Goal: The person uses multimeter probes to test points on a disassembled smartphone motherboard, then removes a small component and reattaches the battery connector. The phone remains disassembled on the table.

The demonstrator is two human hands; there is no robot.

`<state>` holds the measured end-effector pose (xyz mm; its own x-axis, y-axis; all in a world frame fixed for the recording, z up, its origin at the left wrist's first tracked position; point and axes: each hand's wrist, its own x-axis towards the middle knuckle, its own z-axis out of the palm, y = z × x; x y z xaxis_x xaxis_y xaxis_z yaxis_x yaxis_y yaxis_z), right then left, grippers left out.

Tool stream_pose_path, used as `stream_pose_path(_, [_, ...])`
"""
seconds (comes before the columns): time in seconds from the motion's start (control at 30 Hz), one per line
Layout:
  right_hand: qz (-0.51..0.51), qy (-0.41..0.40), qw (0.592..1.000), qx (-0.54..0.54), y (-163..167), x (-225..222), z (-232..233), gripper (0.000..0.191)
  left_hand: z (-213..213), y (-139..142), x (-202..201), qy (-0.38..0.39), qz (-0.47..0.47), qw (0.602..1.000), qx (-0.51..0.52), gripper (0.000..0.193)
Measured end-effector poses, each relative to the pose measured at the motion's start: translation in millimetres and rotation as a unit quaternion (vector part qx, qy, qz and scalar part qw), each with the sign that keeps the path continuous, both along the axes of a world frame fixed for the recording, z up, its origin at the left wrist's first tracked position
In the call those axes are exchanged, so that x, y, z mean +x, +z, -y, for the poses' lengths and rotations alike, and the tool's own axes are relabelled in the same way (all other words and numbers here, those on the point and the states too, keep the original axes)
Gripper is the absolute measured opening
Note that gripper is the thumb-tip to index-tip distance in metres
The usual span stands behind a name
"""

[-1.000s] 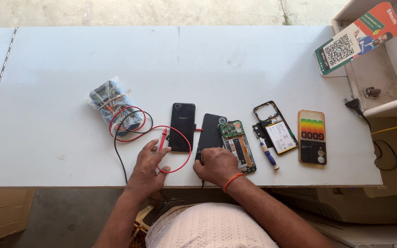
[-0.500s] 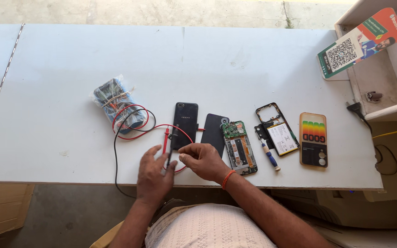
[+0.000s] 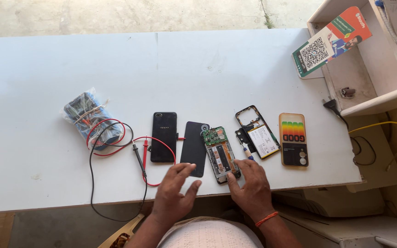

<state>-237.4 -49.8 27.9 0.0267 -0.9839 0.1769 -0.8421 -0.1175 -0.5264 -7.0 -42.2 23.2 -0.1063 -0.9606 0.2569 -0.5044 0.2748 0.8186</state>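
White surface up front, opened phone board lying long-axis away from the body, right hand fingertips touching its near end, left hand spread loose, grasping nothing, by the black back cover.

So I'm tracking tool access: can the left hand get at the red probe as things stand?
Probably yes. The left hand hovers open just right of the red probe, which lies bare on the white table beside the black probe; nothing lies between.

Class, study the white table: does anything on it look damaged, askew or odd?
Yes. One phone lies opened, its circuit board bare, by the right hand. Its black back cover lies loose near the left hand. The multimeter is bag-wrapped, leads tangled.
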Motion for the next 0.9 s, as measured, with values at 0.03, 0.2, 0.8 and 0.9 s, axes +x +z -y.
stream_pose_path(0.03, [0.015, 0.006, 1.0, 0.003, -2, 1, -3, 0.038, 2, 0, -9, -0.031, -0.018, 0.999, 0.011, 0.042])
stream_pose_path(0.2, [0.07, 0.015, 0.997, 0.029, -6, 12, -5, 0.03, 14, -16, -34, -0.077, 0.066, 0.995, -0.021, 0.037])
stream_pose_path(0.8, [-0.041, 0.093, 0.991, 0.091, -6, 5, 96, 0.042, 18, -42, -41, -0.075, 0.206, 0.973, -0.066, 0.051])
stream_pose_path(0.9, [0.001, 0.098, 0.992, 0.086, -7, -3, 95, 0.044, 17, -42, -41, -0.078, 0.203, 0.975, -0.052, 0.047])
